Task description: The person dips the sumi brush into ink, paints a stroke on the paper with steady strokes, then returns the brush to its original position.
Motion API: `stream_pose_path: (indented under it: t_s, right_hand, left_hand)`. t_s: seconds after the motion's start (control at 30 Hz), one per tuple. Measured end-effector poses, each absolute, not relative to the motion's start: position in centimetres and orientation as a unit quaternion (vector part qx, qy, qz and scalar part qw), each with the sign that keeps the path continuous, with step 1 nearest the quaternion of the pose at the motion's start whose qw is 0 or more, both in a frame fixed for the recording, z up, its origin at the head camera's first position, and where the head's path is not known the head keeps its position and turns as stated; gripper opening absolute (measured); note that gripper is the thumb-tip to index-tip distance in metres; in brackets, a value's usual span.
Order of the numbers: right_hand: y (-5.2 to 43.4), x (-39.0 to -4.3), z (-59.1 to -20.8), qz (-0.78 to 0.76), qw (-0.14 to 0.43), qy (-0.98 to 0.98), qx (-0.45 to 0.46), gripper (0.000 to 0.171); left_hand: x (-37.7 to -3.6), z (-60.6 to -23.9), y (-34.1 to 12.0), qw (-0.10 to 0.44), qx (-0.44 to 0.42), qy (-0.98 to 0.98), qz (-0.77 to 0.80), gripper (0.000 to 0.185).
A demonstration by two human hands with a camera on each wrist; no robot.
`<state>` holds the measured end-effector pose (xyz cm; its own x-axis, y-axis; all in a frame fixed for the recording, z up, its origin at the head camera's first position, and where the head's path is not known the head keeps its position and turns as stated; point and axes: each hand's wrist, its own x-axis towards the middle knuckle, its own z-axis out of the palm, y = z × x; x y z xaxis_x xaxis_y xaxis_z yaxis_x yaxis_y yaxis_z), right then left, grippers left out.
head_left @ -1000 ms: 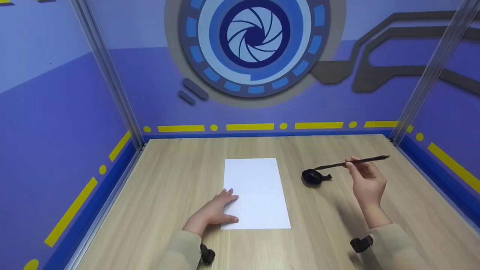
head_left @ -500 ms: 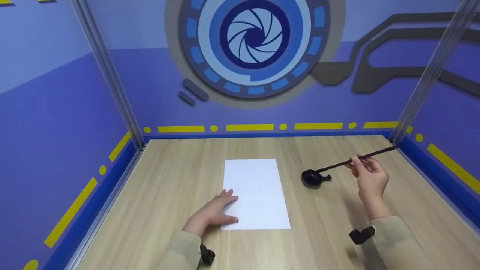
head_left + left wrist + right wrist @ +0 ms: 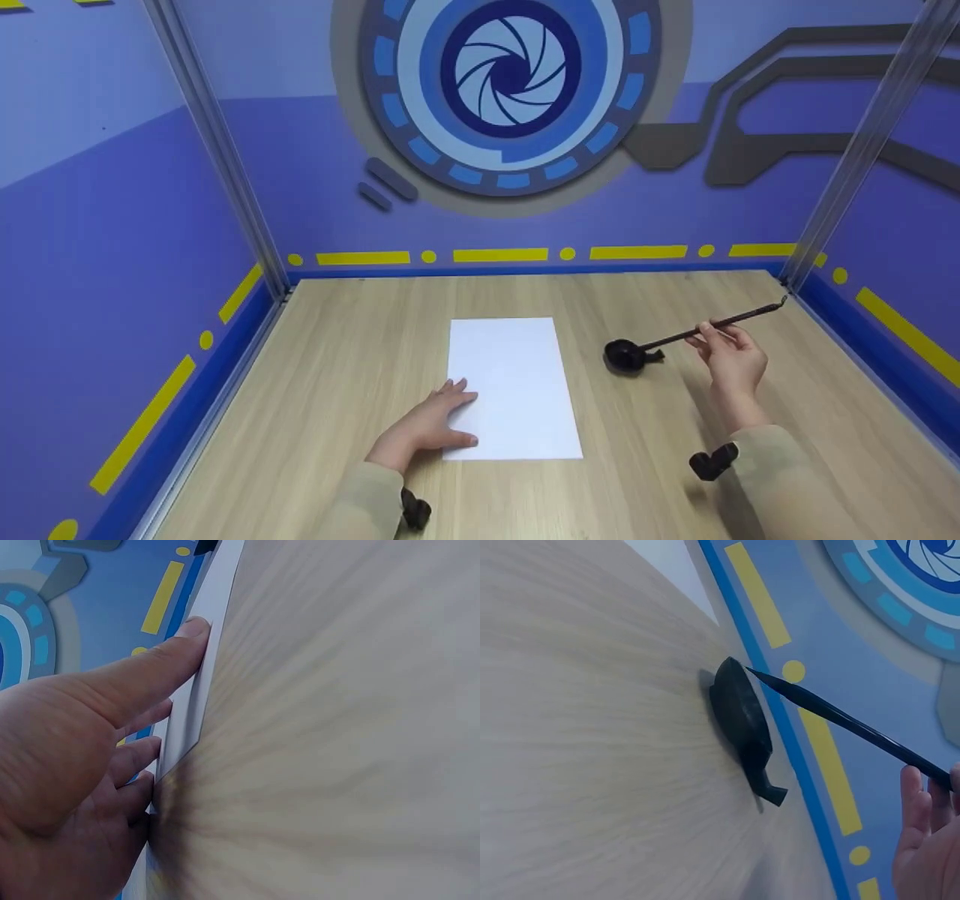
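One brush pinched in right hand; flat left hand presses one sheet

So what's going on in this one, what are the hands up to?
A person sits at a wooden table with a blank white sheet of paper in front of them. The left hand lies flat on the sheet's near left corner, fingers straight, holding it down. The right hand pinches a long dark brush by its shaft, slanted so its tip sits at the small black ink dish to the right of the paper. Nothing is written on the sheet.
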<state>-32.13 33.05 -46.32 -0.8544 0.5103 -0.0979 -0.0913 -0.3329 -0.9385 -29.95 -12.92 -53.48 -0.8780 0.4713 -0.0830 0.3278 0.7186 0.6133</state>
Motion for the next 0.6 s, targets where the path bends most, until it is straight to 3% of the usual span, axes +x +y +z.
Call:
stream_pose_path:
  t_s: [0.6]
  right_hand:
    - [34.3,-33.9,-48.9,0.779,0.193,-0.550,-0.229,0.017]
  left_hand:
    - [-29.7,-53.4,-12.8,0.125,0.191,0.924,0.306,0.078]
